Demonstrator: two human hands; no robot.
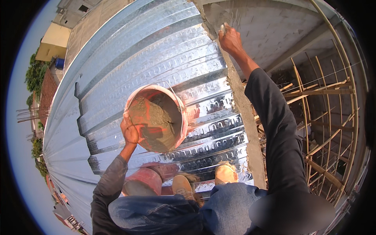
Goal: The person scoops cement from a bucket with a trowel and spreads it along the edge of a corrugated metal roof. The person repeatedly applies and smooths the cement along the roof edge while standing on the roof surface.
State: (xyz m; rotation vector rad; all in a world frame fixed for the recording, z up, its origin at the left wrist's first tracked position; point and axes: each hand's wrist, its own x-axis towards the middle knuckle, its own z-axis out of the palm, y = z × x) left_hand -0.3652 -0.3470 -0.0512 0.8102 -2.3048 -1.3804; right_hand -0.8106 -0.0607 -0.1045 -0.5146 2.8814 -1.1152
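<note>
My left hand [128,129] grips the left rim of an orange-red bucket [183,117] with a thin wire handle. Wet grey mortar [160,111] lies inside it, with a reddish patch low in the bucket. My right hand [232,40] reaches far forward, closed around a small tool with a pale handle end [223,28]; the rest of the tool is too hidden to name. It is beside the rough mortar strip [244,113] along the roof's right edge, near a grey wall [270,27].
Ribbed shiny metal sheeting [156,51] spreads under my shoes [225,173]. A second reddish bucket [150,178] stands by my left leg. Past the right edge is a drop with bamboo scaffolding [325,117]. A jagged sheet overlap [80,113] runs at left.
</note>
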